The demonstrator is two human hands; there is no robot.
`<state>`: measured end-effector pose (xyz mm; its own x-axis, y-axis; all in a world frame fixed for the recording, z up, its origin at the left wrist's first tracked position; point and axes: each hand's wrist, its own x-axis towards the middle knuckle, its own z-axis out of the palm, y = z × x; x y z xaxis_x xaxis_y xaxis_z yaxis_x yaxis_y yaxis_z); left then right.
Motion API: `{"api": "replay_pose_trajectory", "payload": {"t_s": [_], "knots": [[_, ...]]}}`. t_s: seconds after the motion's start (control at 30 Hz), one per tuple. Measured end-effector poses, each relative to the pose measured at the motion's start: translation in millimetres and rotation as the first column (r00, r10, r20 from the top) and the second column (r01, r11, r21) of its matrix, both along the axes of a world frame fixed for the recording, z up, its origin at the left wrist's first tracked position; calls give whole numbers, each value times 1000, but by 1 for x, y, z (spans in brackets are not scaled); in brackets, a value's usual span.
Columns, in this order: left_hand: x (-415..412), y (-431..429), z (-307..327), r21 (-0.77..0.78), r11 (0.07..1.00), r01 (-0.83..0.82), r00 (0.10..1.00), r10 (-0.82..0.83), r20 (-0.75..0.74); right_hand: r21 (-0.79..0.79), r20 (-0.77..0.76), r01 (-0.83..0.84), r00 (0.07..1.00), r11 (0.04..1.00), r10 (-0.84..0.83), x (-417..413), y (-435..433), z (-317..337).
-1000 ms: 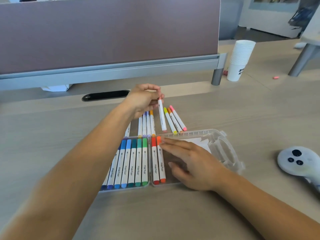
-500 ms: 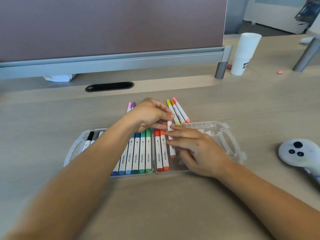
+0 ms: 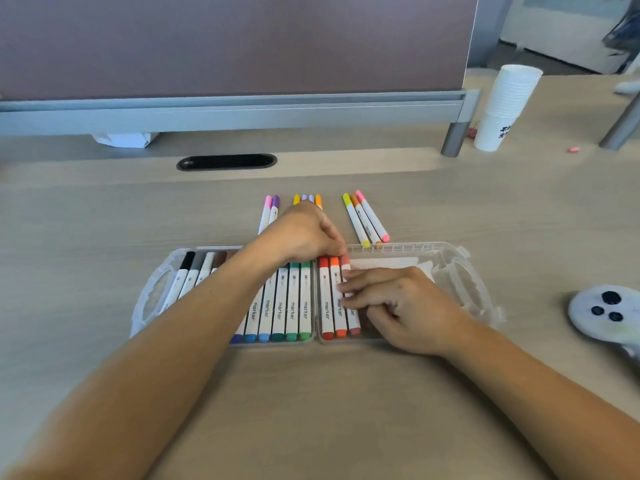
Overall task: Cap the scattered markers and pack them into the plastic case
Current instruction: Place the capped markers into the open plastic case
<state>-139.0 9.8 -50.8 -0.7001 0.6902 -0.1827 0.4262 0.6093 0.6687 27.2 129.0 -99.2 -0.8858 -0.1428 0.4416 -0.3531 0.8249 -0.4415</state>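
A clear plastic case (image 3: pixel 460 258) lies open on the desk. Its left half holds a row of markers (image 3: pixel 278 306) from black to green. In the right half are a red, an orange and a salmon marker (image 3: pixel 355 323). My left hand (image 3: pixel 304 233) pinches the salmon marker's top cap. My right hand (image 3: pixel 408 306) presses extended fingers on its barrel. Capped loose markers lie behind the case: a pink and purple pair (image 3: pixel 270 209), a yellow, lilac and orange group (image 3: pixel 306 199) partly hidden by my left hand, and three more (image 3: pixel 365 220).
A grey divider screen (image 3: pixel 225 46) stands along the back of the desk, with a black cable slot (image 3: pixel 227 162) before it. A stack of white paper cups (image 3: pixel 502 109) is at the back right. A white controller (image 3: pixel 606 313) lies at the right edge.
My left hand carried a salmon marker from the loose group down into the case's right half, beside the orange one. My right hand shifted onto its barrel.
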Motion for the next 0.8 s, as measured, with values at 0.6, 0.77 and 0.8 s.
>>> {"api": "replay_pose_trajectory", "payload": {"t_s": [0.6, 0.77, 0.8], "knots": [[-9, 20, 6, 23, 999, -22, 991, 25, -133, -54, 15, 76, 997, 996, -76, 2, -2, 6], [-35, 62, 4, 37, 996, -77, 961, 84, -262, -2, 10, 195, 981, 981, -195, 2, 2, 5], [-41, 71, 1, 14, 996, -93, 951, 93, -294, 15, 14, 213, 977, 977, -213, 3, 3, 4]]}}
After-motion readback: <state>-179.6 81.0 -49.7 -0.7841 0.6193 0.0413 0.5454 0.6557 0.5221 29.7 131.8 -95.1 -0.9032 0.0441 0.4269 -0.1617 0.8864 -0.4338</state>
